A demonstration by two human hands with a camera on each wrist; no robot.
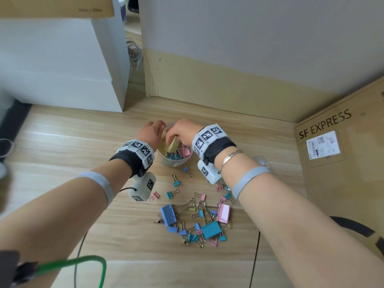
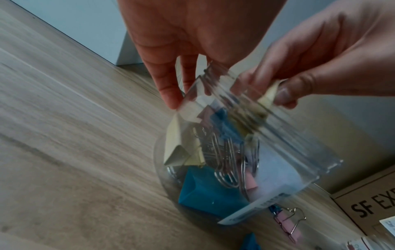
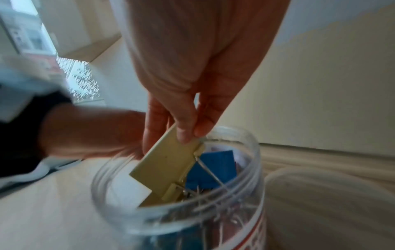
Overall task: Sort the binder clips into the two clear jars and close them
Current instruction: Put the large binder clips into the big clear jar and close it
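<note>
Left hand (image 1: 150, 132): on the left rim of the clear jar (image 1: 175, 161), fingers curled over it; whether it grips, I cannot tell.
Right hand (image 1: 182, 130): pinching a large yellow clip (image 1: 172, 146), long axis tilted, lower end inside the mouth.
Room: mouth open, jar partly filled.
Loose clips (image 1: 197, 221): floor, nearer the person.

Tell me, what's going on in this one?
A person is sorting binder clips on a wooden floor. The right hand pinches a large yellow clip and lowers it into an open clear jar that already holds big clips. The left hand has its fingers at the jar's rim. Many loose clips, mostly small, lie nearer the person. No lid is on the jar.
</note>
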